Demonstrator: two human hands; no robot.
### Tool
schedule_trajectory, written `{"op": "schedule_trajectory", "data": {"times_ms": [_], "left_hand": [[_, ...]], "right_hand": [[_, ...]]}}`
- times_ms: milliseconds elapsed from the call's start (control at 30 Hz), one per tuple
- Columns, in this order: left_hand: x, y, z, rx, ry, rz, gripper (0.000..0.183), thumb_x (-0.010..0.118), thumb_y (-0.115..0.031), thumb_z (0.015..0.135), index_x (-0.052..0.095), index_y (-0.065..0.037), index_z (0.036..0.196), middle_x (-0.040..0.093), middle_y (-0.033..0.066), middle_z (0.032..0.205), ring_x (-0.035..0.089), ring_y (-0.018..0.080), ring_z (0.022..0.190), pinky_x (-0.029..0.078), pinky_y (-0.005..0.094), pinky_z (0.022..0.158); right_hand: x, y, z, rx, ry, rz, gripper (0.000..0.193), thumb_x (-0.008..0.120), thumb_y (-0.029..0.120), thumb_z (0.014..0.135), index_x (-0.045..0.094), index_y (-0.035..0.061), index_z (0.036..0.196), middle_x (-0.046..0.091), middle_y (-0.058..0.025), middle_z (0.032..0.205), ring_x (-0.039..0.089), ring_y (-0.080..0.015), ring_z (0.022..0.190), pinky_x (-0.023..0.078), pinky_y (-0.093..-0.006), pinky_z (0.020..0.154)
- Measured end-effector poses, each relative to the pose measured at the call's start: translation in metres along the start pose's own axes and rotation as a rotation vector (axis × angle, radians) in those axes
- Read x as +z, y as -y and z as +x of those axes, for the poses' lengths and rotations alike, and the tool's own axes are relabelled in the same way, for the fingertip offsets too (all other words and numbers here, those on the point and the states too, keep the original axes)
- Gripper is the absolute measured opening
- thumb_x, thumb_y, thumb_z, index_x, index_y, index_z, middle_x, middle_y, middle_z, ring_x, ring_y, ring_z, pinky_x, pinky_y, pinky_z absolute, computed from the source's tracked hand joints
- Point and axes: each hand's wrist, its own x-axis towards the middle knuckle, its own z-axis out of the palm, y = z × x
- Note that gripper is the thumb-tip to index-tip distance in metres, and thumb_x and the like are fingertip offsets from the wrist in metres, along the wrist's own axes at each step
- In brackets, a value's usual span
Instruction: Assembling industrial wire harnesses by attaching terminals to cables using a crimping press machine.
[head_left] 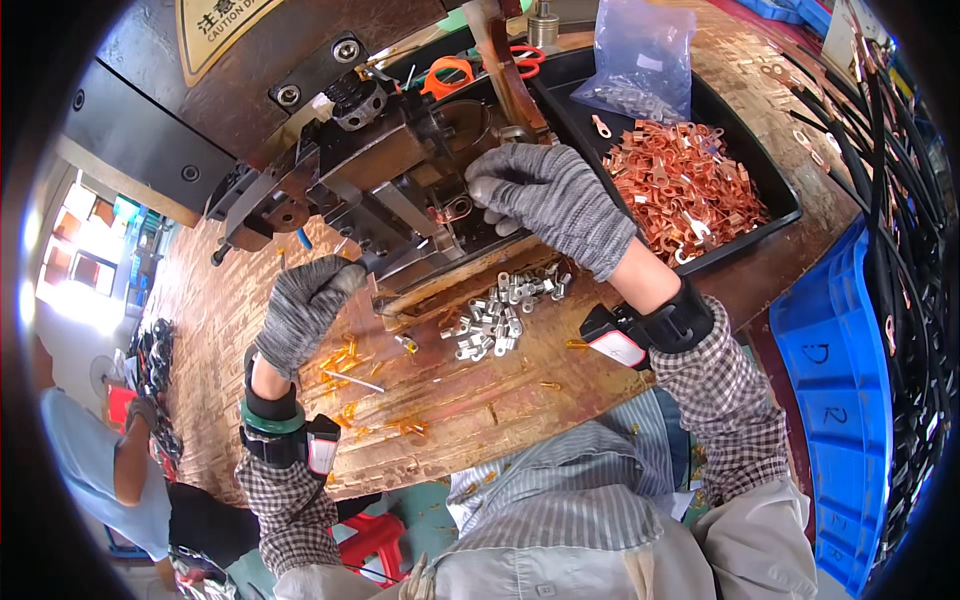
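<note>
The gloved right hand (548, 192) pinches a copper ring terminal (458, 208) at the crimping press die (400, 200), barrel pointing left into the tool, while the gloved left hand (300, 310), fingers curled, grip empty as far as shows, rests against the press's front edge below, farther away.

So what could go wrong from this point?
The right hand has its gloved fingertips at a copper lug inside the press; they could be pinched if it cycles. The left hand also rests at the press's front edge. The silver lugs lie loose by that edge and could be knocked off the bench.
</note>
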Motion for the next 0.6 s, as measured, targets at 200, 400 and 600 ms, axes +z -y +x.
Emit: {"op": "schedule_trajectory", "data": {"times_ms": [200, 400, 600], "left_hand": [[0.000, 0.000, -0.001, 0.002, -0.011, 0.005, 0.017, 0.055, -0.006, 0.083, 0.061, 0.003, 0.096, 0.065, 0.0103, 0.084, 0.059, 0.0158, 0.075, 0.046, 0.0262, 0.069], [0.004, 0.003, 0.001, 0.071, -0.047, 0.012, 0.016, 0.054, -0.010, 0.084, 0.061, 0.004, 0.090, 0.062, 0.0118, 0.077, 0.057, 0.0181, 0.068, 0.045, 0.0296, 0.064], [0.002, 0.001, -0.004, 0.089, -0.045, 0.014, 0.017, 0.055, -0.012, 0.084, 0.061, 0.003, 0.091, 0.064, 0.0115, 0.081, 0.058, 0.0219, 0.071, 0.045, 0.0290, 0.068]], "right_hand": [[-0.013, 0.008, -0.013, -0.090, -0.067, 0.026, 0.017, 0.061, 0.015, 0.082, 0.061, 0.0011, 0.092, 0.059, -0.0006, 0.073, 0.055, -0.0071, 0.062, 0.050, -0.0211, 0.055], [-0.023, 0.017, -0.029, -0.112, -0.124, 0.016, 0.017, 0.060, 0.015, 0.083, 0.061, 0.0023, 0.093, 0.059, 0.0009, 0.072, 0.054, -0.0057, 0.059, 0.048, -0.0198, 0.053], [-0.020, 0.024, -0.040, -0.096, -0.089, 0.014, 0.019, 0.061, 0.016, 0.083, 0.062, 0.0029, 0.096, 0.059, 0.0001, 0.073, 0.055, -0.0064, 0.060, 0.048, -0.0191, 0.056]]}}
